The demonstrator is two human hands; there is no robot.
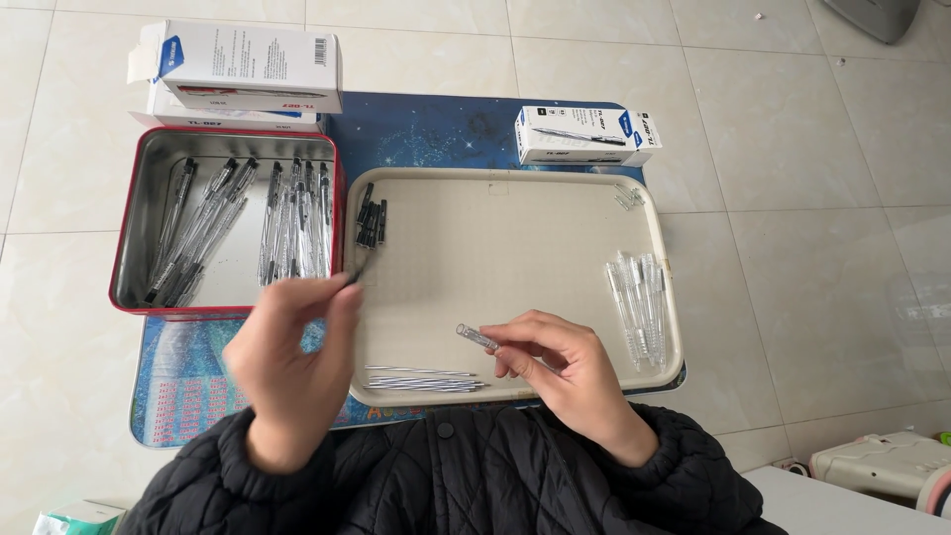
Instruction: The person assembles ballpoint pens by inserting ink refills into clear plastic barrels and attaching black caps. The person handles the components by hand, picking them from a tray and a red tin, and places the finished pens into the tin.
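My left hand (292,362) is raised over the left edge of the beige tray (515,198), pinching a small black pen part (359,269) at its fingertips. My right hand (565,362) holds a clear pen barrel (477,337) above the tray's front. Several thin refills (421,378) lie on the tray between my hands. Black caps (370,220) sit at the tray's left side, and clear barrels (639,297) lie at its right.
A red-rimmed metal tin (139,198) at the left holds several assembled pens (287,223). White pen boxes (243,69) stand behind it, and another box (584,136) behind the tray. A blue mat (183,381) lies under everything on a tiled floor.
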